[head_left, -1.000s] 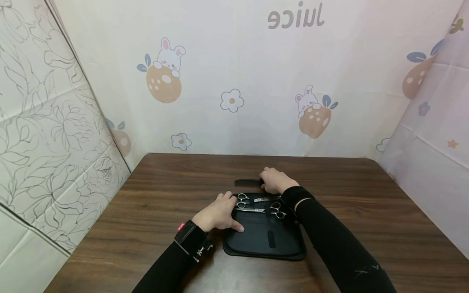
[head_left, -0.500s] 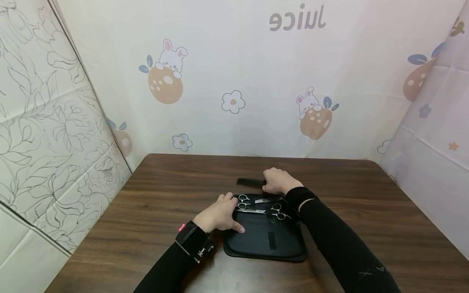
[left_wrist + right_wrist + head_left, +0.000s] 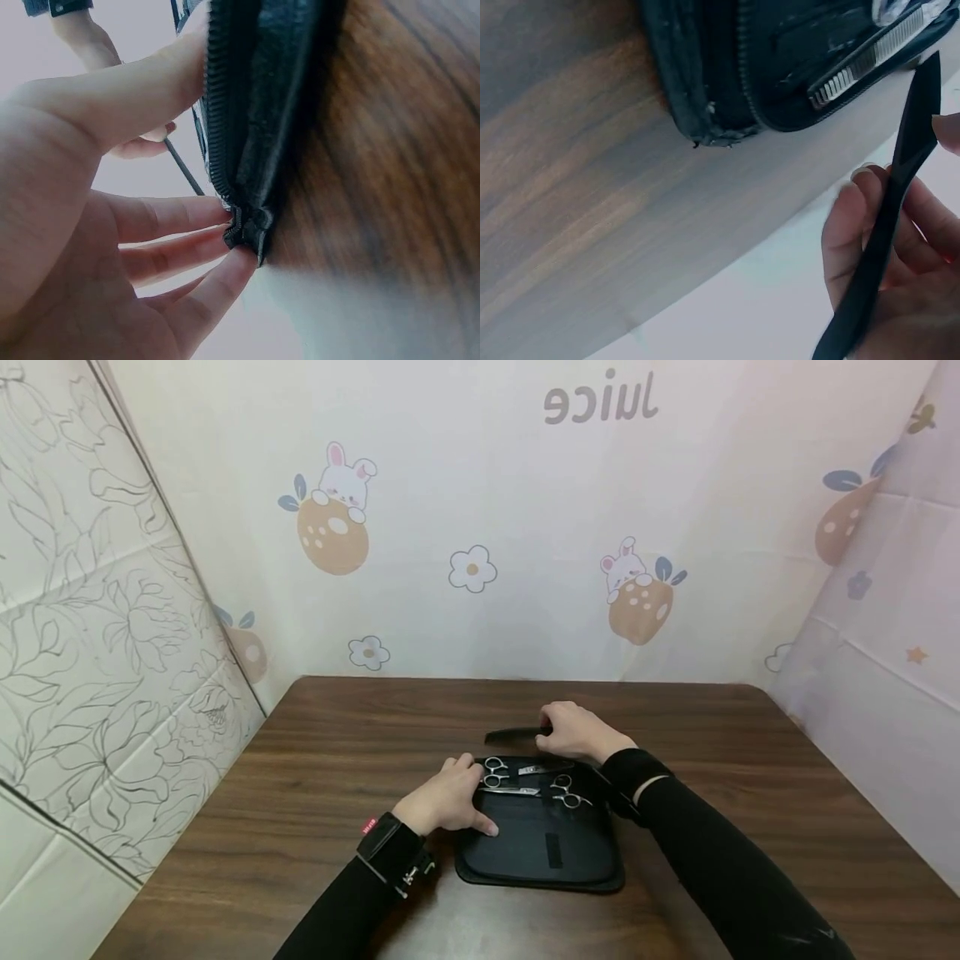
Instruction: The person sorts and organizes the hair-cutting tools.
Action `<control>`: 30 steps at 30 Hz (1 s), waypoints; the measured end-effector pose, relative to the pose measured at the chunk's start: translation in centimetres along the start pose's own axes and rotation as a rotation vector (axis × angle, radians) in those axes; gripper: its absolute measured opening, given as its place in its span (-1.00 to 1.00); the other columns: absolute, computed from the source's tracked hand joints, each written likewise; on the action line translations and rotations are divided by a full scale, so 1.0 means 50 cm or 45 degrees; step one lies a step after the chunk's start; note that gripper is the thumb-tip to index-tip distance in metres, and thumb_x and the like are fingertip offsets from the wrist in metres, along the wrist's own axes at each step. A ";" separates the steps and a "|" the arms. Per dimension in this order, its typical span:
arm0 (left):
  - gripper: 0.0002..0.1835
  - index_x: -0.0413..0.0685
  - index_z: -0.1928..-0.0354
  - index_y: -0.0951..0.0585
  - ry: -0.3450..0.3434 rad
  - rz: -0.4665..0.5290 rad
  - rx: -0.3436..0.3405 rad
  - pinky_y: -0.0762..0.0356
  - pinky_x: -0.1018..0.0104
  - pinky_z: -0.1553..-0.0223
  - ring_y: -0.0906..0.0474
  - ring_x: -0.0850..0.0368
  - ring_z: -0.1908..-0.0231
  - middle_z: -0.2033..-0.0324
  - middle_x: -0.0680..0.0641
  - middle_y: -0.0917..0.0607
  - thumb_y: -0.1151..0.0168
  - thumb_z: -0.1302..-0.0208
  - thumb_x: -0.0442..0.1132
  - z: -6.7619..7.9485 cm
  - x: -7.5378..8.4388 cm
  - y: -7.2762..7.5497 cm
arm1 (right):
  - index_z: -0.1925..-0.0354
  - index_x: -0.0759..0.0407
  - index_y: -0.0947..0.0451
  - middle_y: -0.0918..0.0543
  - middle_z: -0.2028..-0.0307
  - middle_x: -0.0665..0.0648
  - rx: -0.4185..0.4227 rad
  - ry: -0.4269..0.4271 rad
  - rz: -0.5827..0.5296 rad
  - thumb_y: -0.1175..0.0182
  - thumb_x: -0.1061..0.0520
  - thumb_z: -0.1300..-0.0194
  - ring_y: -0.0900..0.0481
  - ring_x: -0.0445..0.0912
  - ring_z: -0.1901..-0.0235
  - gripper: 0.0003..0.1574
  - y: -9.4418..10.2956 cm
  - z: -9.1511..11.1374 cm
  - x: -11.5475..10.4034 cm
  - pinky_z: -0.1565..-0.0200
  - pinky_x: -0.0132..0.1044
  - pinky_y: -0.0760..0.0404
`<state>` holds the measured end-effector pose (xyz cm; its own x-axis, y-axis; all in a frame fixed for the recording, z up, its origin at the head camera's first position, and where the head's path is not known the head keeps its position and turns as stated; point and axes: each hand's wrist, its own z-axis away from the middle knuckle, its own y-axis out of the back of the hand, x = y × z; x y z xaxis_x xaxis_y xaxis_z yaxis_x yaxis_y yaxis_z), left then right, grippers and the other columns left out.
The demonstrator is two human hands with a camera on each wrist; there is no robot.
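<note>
Bare-hand grips, 2: left grip (image 3: 447, 795), right grip (image 3: 581, 732). Black comb (image 3: 513, 735), 1. Zip case (image 3: 521, 852), 1. Scissors (image 3: 517, 791), 2 pairs. Counter (image 3: 390, 718), 1. Printed rabbits (image 3: 345, 485), 2; brown fruits (image 3: 333, 539), 4, counting partial ones; orange star (image 3: 917, 655), 1.

On the head: facing forward and down across the worktop (image 3: 360, 727), far back, framing the left hand (image 3: 446, 795), the right hand (image 3: 579, 732), the case (image 3: 517, 852) and the backdrop (image 3: 465, 485). On the left wrist: turned sideways, very near the left hand and the case's zipped edge, with the right hand farther off. On the right wrist: tilted, close to the comb (image 3: 866, 277) and a case corner. Shared by head and right wrist: case, comb, right hand.
</note>
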<state>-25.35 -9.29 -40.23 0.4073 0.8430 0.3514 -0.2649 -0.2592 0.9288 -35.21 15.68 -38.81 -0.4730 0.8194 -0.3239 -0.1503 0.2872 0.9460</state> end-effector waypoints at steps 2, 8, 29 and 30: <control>-0.06 -0.25 -0.30 -0.49 0.003 -0.001 0.003 -0.46 0.08 -0.16 -0.35 -0.08 -0.12 -0.16 -0.14 -0.46 -0.61 0.02 0.17 0.000 0.001 0.001 | 0.11 0.25 -0.61 -0.60 0.28 0.10 0.019 0.022 -0.012 -0.23 0.08 -0.32 -0.53 -0.05 0.33 -0.72 0.002 0.008 -0.001 0.17 -0.06 -0.55; -0.06 -0.25 -0.31 -0.49 -0.001 0.011 0.002 -0.46 0.08 -0.15 -0.35 -0.08 -0.12 -0.14 -0.13 -0.46 -0.61 0.01 0.18 0.001 -0.003 0.001 | 0.03 0.29 -0.62 -0.60 0.20 0.13 0.052 0.064 -0.060 -0.24 0.09 -0.34 -0.54 -0.03 0.25 -0.66 -0.002 0.030 -0.004 0.10 -0.04 -0.56; -0.36 -0.21 -0.11 -0.58 -0.046 0.147 0.090 -0.51 0.07 -0.10 -0.53 -0.01 -0.03 -0.02 -0.11 -0.58 -0.56 -0.12 0.05 0.019 -0.024 -0.003 | 0.00 0.24 -0.62 -0.61 0.15 0.06 0.176 0.221 -0.272 -0.30 0.13 -0.33 -0.54 -0.09 0.18 -0.69 -0.010 0.128 -0.059 0.10 -0.09 -0.57; -0.41 -0.20 -0.07 -0.59 -0.062 0.157 0.107 -0.52 0.07 -0.07 -0.54 0.00 0.01 0.01 -0.10 -0.59 -0.55 -0.14 0.03 0.019 -0.027 -0.002 | -0.01 0.24 -0.62 -0.62 0.15 0.08 0.184 0.220 -0.277 -0.31 0.14 -0.33 -0.55 -0.09 0.18 -0.69 -0.009 0.135 -0.061 0.10 -0.11 -0.58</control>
<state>-25.06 -10.87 -40.68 0.4185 0.7792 0.4665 -0.2423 -0.3992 0.8842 -27.85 16.39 -38.34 -0.5858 0.6380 -0.4998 -0.1450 0.5243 0.8391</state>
